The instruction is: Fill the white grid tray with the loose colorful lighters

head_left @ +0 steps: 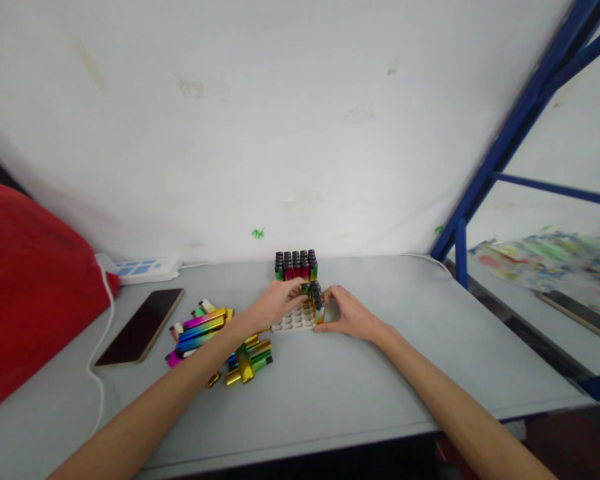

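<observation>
Bare forearms [175,393] slant inward, left grip [276,301] seemingly pinching a black-topped green lighter [305,289], right grip's [351,315] hold unclear; one bumped knuckle could topple the upright black-capped lighter row [318,297].

Soft light, bright wall [300,133], dark shadow under table [330,393], blurred plastic packets [555,263] at right

Forearms, one pair: left forearm [175,387] and right forearm [440,393], both shown bare, slender in outline, smooth-surfaced, gently narrowed toward the wrists and broadened toward the lower edge of the view, where both are cut off. Hands, one pair: left hand [273,305] and right hand [353,317], likewise bare, slim in build. Right thumb [329,327] shown in clear outline; left fingers partly hidden. Fingernails rendered too small to be described.
</observation>
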A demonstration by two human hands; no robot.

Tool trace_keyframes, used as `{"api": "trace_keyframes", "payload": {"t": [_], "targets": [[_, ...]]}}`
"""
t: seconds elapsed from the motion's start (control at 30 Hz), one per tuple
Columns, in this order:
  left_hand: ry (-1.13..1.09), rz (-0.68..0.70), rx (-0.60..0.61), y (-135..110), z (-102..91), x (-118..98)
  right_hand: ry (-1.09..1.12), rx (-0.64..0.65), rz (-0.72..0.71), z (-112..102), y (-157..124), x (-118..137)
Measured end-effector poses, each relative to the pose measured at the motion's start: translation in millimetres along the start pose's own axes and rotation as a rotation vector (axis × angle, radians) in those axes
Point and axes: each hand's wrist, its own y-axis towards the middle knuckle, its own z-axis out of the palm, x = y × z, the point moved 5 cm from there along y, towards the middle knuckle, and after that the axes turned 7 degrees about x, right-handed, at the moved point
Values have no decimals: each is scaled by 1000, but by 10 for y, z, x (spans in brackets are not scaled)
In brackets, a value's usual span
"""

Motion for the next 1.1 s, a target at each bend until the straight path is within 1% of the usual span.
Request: {"api": "trace_keyframes", "payload": {"t": [0.07, 0.1, 0.17, 0.23, 0.3, 0.33, 0.4, 0.47, 0.63, 0.77, 0.87, 0.97, 1.03, 1.1], "targets": [[29, -2, 13, -53, -33, -52, 3, 1, -1, -1, -3, 6], [48, -9, -3, -101, -87, -73, 3, 3, 1, -1, -3, 8], [118, -39, -69, -248, -261, -89, 2, 6, 6, 0, -3, 9], [258, -110, -102, -452, -455, -51, 5, 7, 5, 0, -2, 10], [354, -210, -61, -676, -600, 43, 9, 8, -5, -1, -1, 8], [377, -249, -18, -781, -641, 92, 11, 9, -10, -1, 0, 6], [384, -296, 50, -953, -677, 166, 12, 11, -16, 0, -1, 0], [362, -309, 86, -1052, -670, 194, 11, 16, -18, 2, -1, -6], [341, -340, 49, -1073, -645, 173, 9, 18, -10, -1, -2, 4], [392, -333, 75, -1039, -596, 167, 18, 18, -1, -13, -2, 21], [387, -314, 24, -1025, -595, 158, 20, 18, -2, -19, -3, 30], [280, -300, -54, -1010, -635, 152, 25, 20, 3, -18, -3, 26], [137, -285, -126, -983, -692, 152, 27, 22, 6, -16, -4, 19], [-48, -264, -224, -930, -771, 147, 25, 22, 7, -14, -6, 15]]}}
